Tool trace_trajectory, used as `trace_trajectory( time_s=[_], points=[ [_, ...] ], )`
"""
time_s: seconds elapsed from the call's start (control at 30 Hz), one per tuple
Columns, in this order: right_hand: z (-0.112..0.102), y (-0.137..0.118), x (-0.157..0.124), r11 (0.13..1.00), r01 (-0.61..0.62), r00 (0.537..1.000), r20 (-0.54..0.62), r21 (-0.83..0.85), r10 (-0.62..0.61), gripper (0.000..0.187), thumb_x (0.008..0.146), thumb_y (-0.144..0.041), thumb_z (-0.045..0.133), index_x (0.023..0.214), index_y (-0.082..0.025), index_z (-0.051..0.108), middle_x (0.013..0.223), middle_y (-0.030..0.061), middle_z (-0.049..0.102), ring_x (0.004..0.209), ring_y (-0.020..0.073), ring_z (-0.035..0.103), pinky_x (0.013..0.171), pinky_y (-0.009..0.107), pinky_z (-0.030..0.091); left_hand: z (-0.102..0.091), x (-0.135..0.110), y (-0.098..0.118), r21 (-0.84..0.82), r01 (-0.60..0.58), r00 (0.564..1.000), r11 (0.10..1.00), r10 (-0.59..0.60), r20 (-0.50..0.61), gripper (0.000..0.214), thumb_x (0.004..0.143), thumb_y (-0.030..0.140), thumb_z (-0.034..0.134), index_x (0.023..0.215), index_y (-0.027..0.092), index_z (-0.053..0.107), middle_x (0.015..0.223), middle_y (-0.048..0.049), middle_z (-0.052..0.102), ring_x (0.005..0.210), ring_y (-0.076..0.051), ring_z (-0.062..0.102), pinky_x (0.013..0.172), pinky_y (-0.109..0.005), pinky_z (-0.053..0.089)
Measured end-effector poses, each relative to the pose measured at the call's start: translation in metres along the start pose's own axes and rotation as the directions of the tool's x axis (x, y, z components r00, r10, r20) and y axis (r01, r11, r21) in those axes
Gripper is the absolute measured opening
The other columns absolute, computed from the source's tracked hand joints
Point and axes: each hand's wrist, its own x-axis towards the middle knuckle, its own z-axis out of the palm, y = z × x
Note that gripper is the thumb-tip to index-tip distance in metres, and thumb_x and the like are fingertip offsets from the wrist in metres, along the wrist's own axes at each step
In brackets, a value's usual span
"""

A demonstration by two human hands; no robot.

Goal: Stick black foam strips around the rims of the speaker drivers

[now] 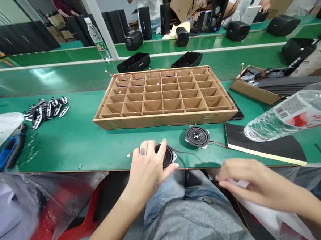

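My left hand point(149, 164) is closed around a small round black speaker driver point(168, 155) at the table's front edge, fingers over its far side and thumb at its near side. The hand covers part of the driver; a thin wire with a white plug point(129, 155) sticks out to its left. A second speaker driver point(197, 136) lies face up to the right, trailing a red wire. My right hand point(245, 180) hovers off the front edge, fingers pressed together and curled; whatever may be in them is hidden. Beyond is a divided cardboard box point(166, 120), with wires in several far-left cells.
A water bottle point(293, 113) stands at right on a black sheet point(271, 149), before an open carton point(256, 92) of parts. Black-and-white pieces point(47, 110) and a blue-black tool point(10, 149) lie left. Two black housings point(133, 62) sit behind the box; people work across the bench.
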Motion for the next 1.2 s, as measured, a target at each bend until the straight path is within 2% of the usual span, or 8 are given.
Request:
trace_trajectory(
  time_s=[0.07, 0.13, 0.23, 0.33, 0.47, 0.57, 0.73, 1.2],
  points=[
    [-0.013, 0.012, 0.004, 0.995, -0.015, 0.994, -0.105, -0.093, 0.006, 0.013, 0.087, -0.019, 0.045, 0.084, -0.019, 0.058, 0.074, 0.0031, 0.060, 0.066, 0.0122, 0.056, 0.058, 0.023, 0.042, -0.001, 0.008, -0.016, -0.142, -0.154, 0.985, 0.978, 0.163, 0.053, 0.076, 0.071, 0.061, 0.055, 0.129, 0.015, 0.038, 0.126, -0.0165, 0.044, 0.119, -0.033, 0.035, 0.090, -0.049, 0.035],
    [-0.023, 0.021, 0.009, 0.984, -0.007, 0.981, -0.194, -0.180, -0.028, 0.011, 0.087, -0.021, 0.047, 0.086, -0.020, 0.058, 0.075, 0.0032, 0.062, 0.066, 0.0125, 0.057, 0.058, 0.023, 0.043, -0.003, 0.017, -0.036, -0.325, -0.296, 0.924, 0.899, 0.356, 0.144, 0.078, 0.067, 0.056, 0.062, 0.130, 0.020, 0.034, 0.138, -0.0112, 0.035, 0.130, -0.029, 0.021, 0.101, -0.048, 0.024],
    [-0.032, 0.029, 0.017, 0.967, 0.025, 0.959, -0.268, -0.252, -0.094, 0.010, 0.086, -0.021, 0.048, 0.086, -0.020, 0.057, 0.075, 0.0025, 0.063, 0.065, 0.0119, 0.058, 0.057, 0.023, 0.044, -0.005, 0.027, -0.059, -0.501, -0.312, 0.862, 0.807, 0.463, 0.209, 0.068, 0.071, 0.039, 0.066, 0.130, 0.028, 0.032, 0.136, -0.0037, 0.040, 0.131, -0.021, 0.025, 0.104, -0.039, 0.021],
    [-0.039, 0.036, 0.026, 0.962, 0.012, 0.944, -0.315, -0.271, -0.101, 0.009, 0.085, -0.022, 0.050, 0.083, -0.019, 0.058, 0.073, 0.0017, 0.063, 0.063, 0.0117, 0.058, 0.057, 0.022, 0.044, -0.003, 0.026, -0.061, -0.507, -0.288, 0.897, 0.813, 0.414, 0.154, 0.063, 0.071, 0.040, 0.066, 0.126, 0.028, 0.037, 0.131, -0.0028, 0.047, 0.124, -0.018, 0.037, 0.101, -0.036, 0.022],
    [-0.044, 0.048, 0.035, 0.971, -0.009, 0.935, -0.346, -0.238, -0.076, 0.010, 0.084, -0.025, 0.052, 0.081, -0.019, 0.060, 0.073, 0.0014, 0.064, 0.063, 0.0119, 0.058, 0.057, 0.022, 0.045, 0.004, 0.010, -0.042, -0.359, -0.219, 0.968, 0.908, 0.247, 0.035, 0.062, 0.069, 0.050, 0.063, 0.121, 0.023, 0.042, 0.125, -0.0064, 0.052, 0.114, -0.020, 0.046, 0.096, -0.040, 0.023],
    [-0.042, 0.058, 0.039, 0.980, -0.001, 0.950, -0.307, -0.201, -0.062, 0.014, 0.085, -0.027, 0.051, 0.079, -0.019, 0.060, 0.074, 0.0024, 0.065, 0.065, 0.0125, 0.059, 0.058, 0.022, 0.046, 0.009, 0.000, -0.029, -0.272, -0.133, 0.991, 0.953, 0.135, -0.012, 0.059, 0.070, 0.050, 0.063, 0.119, 0.022, 0.044, 0.122, -0.0058, 0.054, 0.105, -0.020, 0.051, 0.091, -0.041, 0.027],
    [-0.031, 0.069, 0.032, 0.987, -0.007, 0.971, -0.236, -0.158, -0.031, 0.015, 0.085, -0.026, 0.051, 0.078, -0.018, 0.061, 0.076, 0.0030, 0.065, 0.068, 0.0128, 0.059, 0.061, 0.023, 0.047, 0.009, -0.005, -0.017, -0.220, -0.055, 0.998, 0.974, 0.052, -0.018, 0.059, 0.070, 0.049, 0.064, 0.120, 0.023, 0.045, 0.117, -0.0040, 0.056, 0.099, -0.020, 0.053, 0.084, -0.038, 0.031],
    [-0.005, 0.053, 0.004, 0.998, 0.048, 0.990, -0.128, -0.049, -0.054, 0.012, 0.087, -0.019, 0.047, 0.083, -0.017, 0.058, 0.070, 0.0031, 0.061, 0.064, 0.0120, 0.056, 0.058, 0.024, 0.043, 0.005, -0.001, -0.012, -0.135, -0.059, 0.998, 0.989, 0.062, 0.013, 0.058, 0.074, 0.048, 0.061, 0.124, 0.025, 0.044, 0.111, -0.0049, 0.056, 0.092, -0.021, 0.053, 0.077, -0.036, 0.036]
  ],
)
